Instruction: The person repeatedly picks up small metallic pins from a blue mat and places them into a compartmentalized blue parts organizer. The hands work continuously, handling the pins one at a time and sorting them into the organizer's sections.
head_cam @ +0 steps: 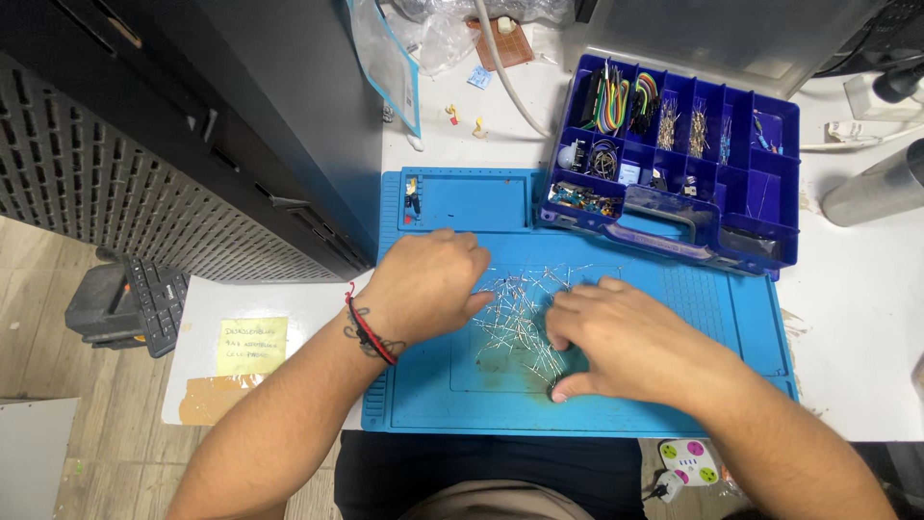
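Presently, item by item:

Left hand [428, 284]: palm down on the blue work mat [577, 409], fingers curled loosely, fingertips at the left edge of the component pile. A red and black cord bracelet [364, 327] sits at the wrist. Nothing visibly pinched; whether a lead is trapped under the fingers cannot be told from this angle.

Right hand [621, 337]: also palm down, fingers bent over the right side of the pile, thumb pressed to the mat at the near edge. It appears to cover parts, not grip them.

Loose wire-leaded components [515, 313]: a scatter of thin silvery leads, likely resistors, lying between and under the two hands at the mat's centre.

Purple compartment box [674, 154]: open, resting on the mat's far right corner, holding jumper wires and small parts in separate cells.

Yellow sticky note [250, 345]: on the white table [857, 308], left of the mat.

Metal cylinder [881, 188]: at the right edge, well apart from the hands.

Step in hand, as a judgement: sorting or gathering the scattered pile. The next move would call for a fine fingertip pinch on single leads, without dragging the neighbours along.
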